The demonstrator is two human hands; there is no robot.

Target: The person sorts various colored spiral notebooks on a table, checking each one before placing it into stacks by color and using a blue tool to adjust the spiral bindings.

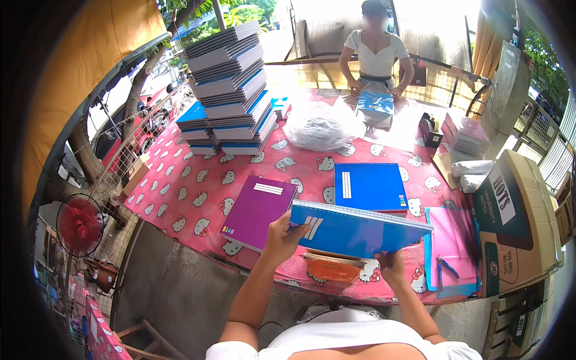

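I hold a blue spiral notebook (360,231) flat in the air above the near edge of the table. My left hand (282,235) grips its left edge, and my right hand (391,264) holds its near right edge from below. Under it lies an orange object (332,269). A purple notebook (258,210) lies on the pink patterned tablecloth (192,192) just left of my left hand. Behind the held book sits a short stack of blue notebooks (370,187).
A tall pile of notebooks (231,90) stands at the back left. A white plastic bag (318,126) sits mid-table. A person at the far side handles a blue book (375,105). Pink sleeves (450,240) and a cardboard box (519,222) lie right; a red fan (79,225) stands left.
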